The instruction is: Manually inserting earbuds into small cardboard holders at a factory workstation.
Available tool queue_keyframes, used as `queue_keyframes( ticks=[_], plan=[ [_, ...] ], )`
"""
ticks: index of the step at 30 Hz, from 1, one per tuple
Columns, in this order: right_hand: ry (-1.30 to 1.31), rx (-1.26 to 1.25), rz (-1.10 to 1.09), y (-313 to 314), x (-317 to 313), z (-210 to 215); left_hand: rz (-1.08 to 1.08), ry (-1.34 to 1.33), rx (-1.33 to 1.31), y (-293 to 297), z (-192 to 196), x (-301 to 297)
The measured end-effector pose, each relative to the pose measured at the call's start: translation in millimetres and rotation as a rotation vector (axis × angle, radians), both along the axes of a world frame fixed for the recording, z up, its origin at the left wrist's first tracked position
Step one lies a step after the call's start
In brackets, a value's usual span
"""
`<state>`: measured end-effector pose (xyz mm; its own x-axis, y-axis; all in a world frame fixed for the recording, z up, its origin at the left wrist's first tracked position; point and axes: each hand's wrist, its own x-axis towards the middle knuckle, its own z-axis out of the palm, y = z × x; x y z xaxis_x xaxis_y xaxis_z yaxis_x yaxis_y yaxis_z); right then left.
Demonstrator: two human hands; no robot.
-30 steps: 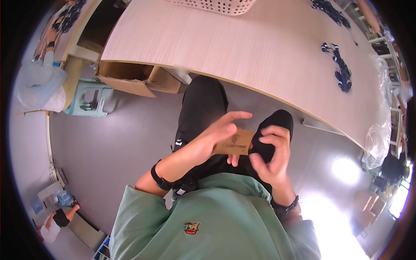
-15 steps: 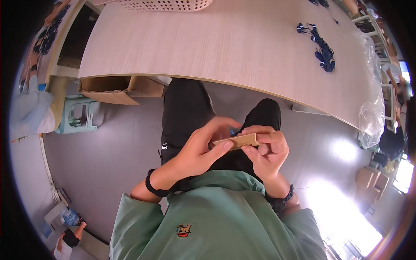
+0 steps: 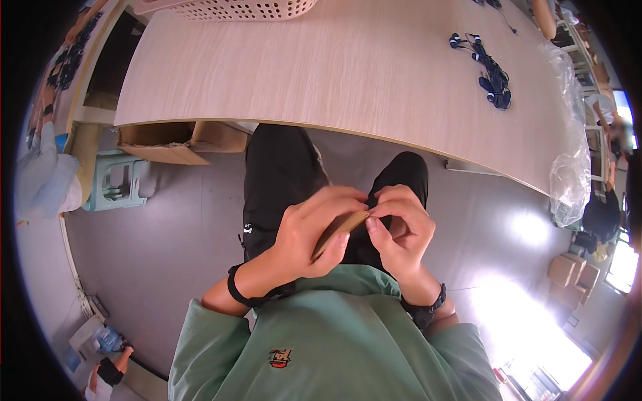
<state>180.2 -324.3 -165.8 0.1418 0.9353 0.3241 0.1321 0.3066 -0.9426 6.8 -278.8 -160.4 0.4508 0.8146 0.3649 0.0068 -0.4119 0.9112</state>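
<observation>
A small flat brown cardboard piece [image 3: 339, 227] is held edge-on over my lap, between both hands. My left hand [image 3: 309, 232] wraps around its left side with the fingers curled over the top. Pinching its right end with thumb and fingertips is my right hand [image 3: 399, 230]. Each wrist wears a dark band. Below the hands are my green top and black trousers.
A long light wooden table [image 3: 334, 73] runs ahead, with a white perforated basket [image 3: 234, 8] at its far edge and a bundle of dark blue earphones [image 3: 488, 70] at the right. An open cardboard box [image 3: 175, 142] and a pale green stool [image 3: 120, 180] stand on the grey floor at the left. Clear plastic bag [image 3: 568, 174] hangs at the table's right end.
The cardboard piece has turned from flat-facing to edge-on, and both hands have closed in around it. The view has tilted so the table sits lower and closer.
</observation>
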Motion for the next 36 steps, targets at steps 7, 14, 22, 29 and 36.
queue_keyframes(
  ticks=[7,14,22,29,36],
  plan=[
    [0.14,-0.182,0.043,-2.4,0.3,0.1,0.019,0.129,0.241,-1.3,-8.4,0.8],
    [0.107,-0.225,0.106,-0.7,7.7,-1.2,-0.033,0.183,0.305,1.1,-13.3,-1.8],
    [-0.062,-0.014,0.092,3.2,7.6,-2.5,-0.056,0.16,0.25,0.3,-3.8,-4.3],
    [-0.455,0.309,-0.125,3.2,-5.6,4.2,-0.059,-0.097,-0.004,-3.0,-6.1,-4.8],
    [-0.673,0.409,-0.156,2.9,-7.0,2.8,-0.161,-0.291,-0.671,-5.8,8.7,-17.2]
  ],
)
